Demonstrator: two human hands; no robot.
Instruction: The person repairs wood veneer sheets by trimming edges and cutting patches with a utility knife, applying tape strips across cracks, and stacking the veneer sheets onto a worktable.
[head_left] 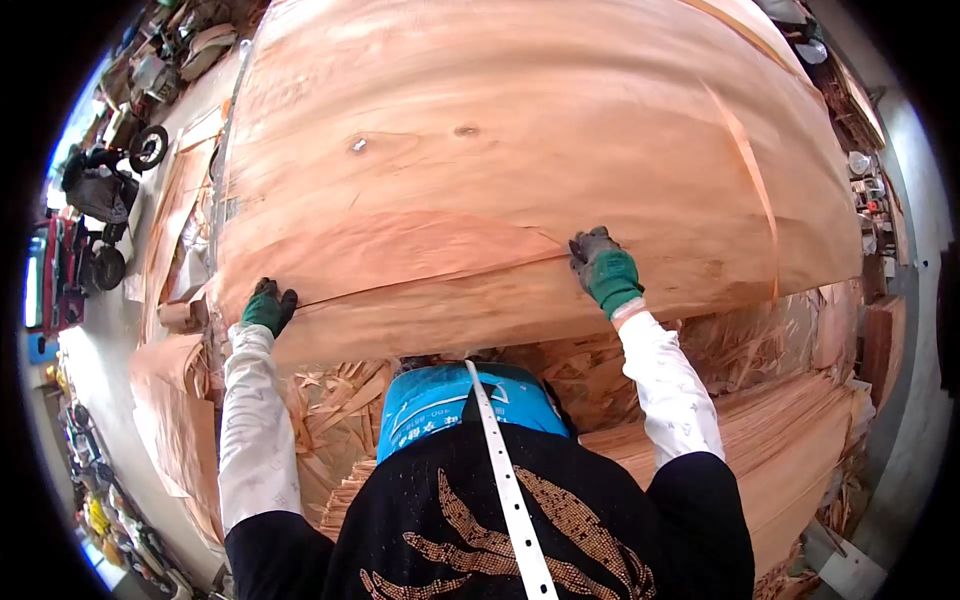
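1. Fingers of the left hand look bent, thumb set apart; those of the right hand curl loosely, close together. Whether either pinches anything, I cannot tell.
2. The reddish veneer piece lies between the hands, its near edge running from the left thumb almost to the right fingertips. The wide-set hands probably steady that thin edge.
3. Beneath it spreads the large veneer sheet, reaching well beyond both hands.
4. Farther off, at left, stands a motorbike.
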